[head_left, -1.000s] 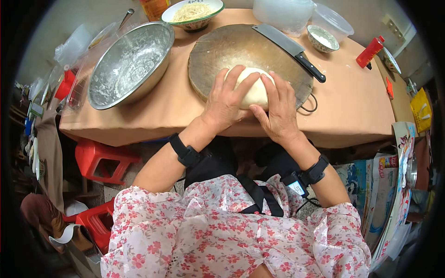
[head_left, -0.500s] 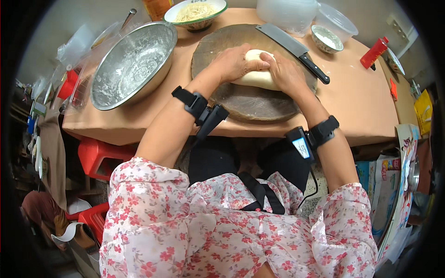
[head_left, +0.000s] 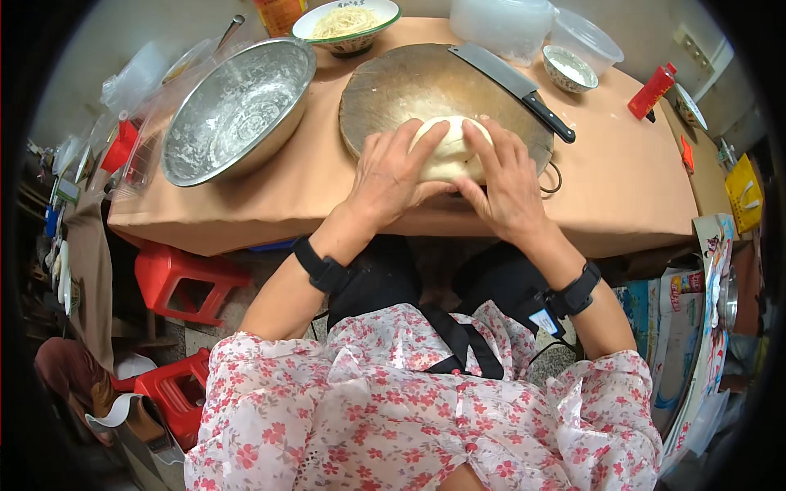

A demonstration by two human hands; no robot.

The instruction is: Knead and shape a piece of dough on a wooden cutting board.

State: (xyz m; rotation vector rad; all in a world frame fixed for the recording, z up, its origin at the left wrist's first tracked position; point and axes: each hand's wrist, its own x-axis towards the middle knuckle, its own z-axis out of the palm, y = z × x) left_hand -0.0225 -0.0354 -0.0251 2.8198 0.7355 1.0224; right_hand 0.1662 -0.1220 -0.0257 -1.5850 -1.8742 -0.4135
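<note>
A smooth, pale lump of dough (head_left: 449, 155) sits at the near part of a round wooden chopping board (head_left: 393, 82). My left hand (head_left: 395, 172) cups its left side, fingers curved over the top and thumb low at the near edge. Around the right side wraps my right hand (head_left: 509, 176), its thumb close to the left thumb. The dough's underside is hidden. A cleaver (head_left: 512, 86) with a black handle lies across the board's far right edge, apart from both hands.
Left of the board leans a floury metal basin (head_left: 237, 114). Behind stand a bowl of noodles (head_left: 348, 24), plastic tubs (head_left: 499, 29) and a small bowl of white powder (head_left: 571, 69). A red bottle (head_left: 652, 92) is at right. Red stools (head_left: 184, 282) stand below the table's left side.
Both hands have drawn the dough nearer to me, toward the board's near edge. The dough looks rounder, and the fingers now curve around its sides instead of pressing across it.
</note>
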